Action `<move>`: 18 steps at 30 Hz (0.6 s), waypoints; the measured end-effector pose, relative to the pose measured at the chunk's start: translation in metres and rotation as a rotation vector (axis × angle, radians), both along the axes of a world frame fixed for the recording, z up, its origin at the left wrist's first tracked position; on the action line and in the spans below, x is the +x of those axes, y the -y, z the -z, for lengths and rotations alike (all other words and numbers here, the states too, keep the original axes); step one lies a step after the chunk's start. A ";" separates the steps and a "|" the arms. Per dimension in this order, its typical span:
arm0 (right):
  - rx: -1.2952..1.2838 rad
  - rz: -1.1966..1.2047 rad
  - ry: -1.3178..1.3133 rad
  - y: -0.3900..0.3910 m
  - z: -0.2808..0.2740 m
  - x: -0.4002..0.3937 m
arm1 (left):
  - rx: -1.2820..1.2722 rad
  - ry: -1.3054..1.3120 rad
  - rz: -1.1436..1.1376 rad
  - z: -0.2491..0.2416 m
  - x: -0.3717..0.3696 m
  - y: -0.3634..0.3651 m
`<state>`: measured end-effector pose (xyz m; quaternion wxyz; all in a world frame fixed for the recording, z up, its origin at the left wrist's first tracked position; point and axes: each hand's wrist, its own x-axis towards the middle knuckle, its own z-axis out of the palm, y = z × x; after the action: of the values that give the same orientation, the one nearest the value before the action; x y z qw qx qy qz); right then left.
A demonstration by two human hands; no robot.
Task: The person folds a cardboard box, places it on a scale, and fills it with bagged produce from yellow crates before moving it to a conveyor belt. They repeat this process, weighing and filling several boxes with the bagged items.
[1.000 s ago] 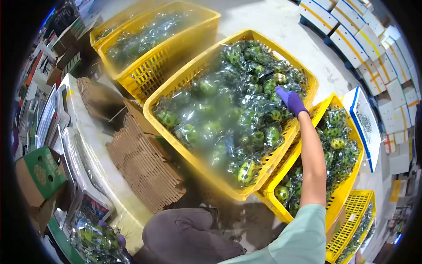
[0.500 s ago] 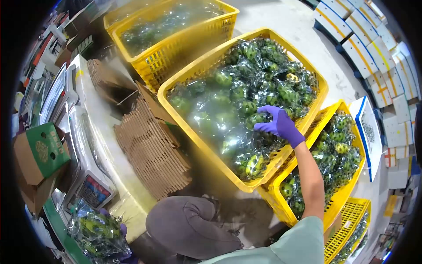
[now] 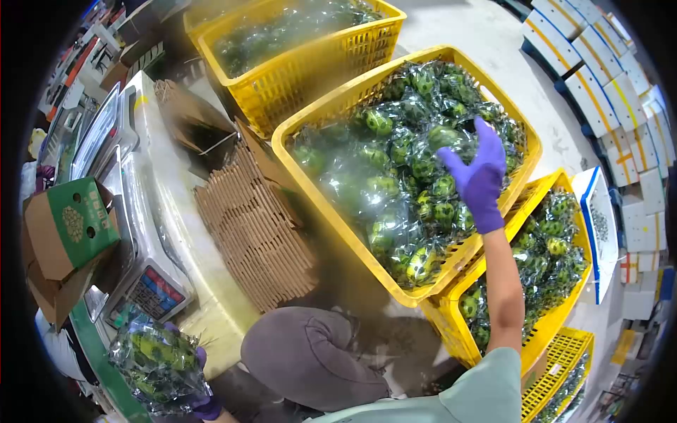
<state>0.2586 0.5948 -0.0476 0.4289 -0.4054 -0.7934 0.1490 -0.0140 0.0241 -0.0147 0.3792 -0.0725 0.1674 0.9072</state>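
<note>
My left hand (image 3: 201, 384), in a purple glove, grips a clear plastic bag of green produce (image 3: 156, 363) at the lower left, beside a weighing scale (image 3: 151, 296). The bag covers much of that hand. My right hand (image 3: 481, 173), gloved in purple too, is over the right part of a large yellow crate (image 3: 338, 243), thumb and fingers spread apart. Many plastic-wrapped green pieces of produce (image 3: 423, 169) fill this crate, some with yellow patches. One wrapped green piece lies by the gap between thumb and fingers; I see no clear grip on it.
A second yellow crate of wrapped produce (image 3: 458, 299) adjoins on the right, with another yellow crate (image 3: 564, 359) below. More yellow crates (image 3: 310, 70) stand behind. Flattened cardboard (image 3: 257, 233) is stacked beside the pale table (image 3: 190, 247). An open green-brown carton (image 3: 70, 225) sits left; white boxes (image 3: 592, 92) line the right.
My right hand has moved up and right across the crate, its fingers spread wider. The bag in my left hand is raised slightly, and the whole view has shifted a little.
</note>
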 end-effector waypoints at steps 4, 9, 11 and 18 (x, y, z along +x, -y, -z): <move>0.160 -0.505 0.496 0.059 0.006 -0.058 | 0.014 -0.025 0.007 0.001 0.010 -0.003; 0.086 -0.545 0.513 0.073 0.093 -0.103 | 0.029 -0.061 0.000 -0.002 0.023 0.002; -0.056 -0.583 0.365 0.065 0.073 -0.098 | 0.036 -0.082 -0.013 -0.002 0.029 0.008; -1.341 -0.689 -0.946 0.053 0.040 -0.062 | 0.083 -0.133 -0.047 0.000 0.032 0.034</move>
<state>0.1966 0.5419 -0.0872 0.3155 -0.2059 -0.3570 0.8548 0.0180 -0.0098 -0.0142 0.3484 -0.0002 0.1529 0.9248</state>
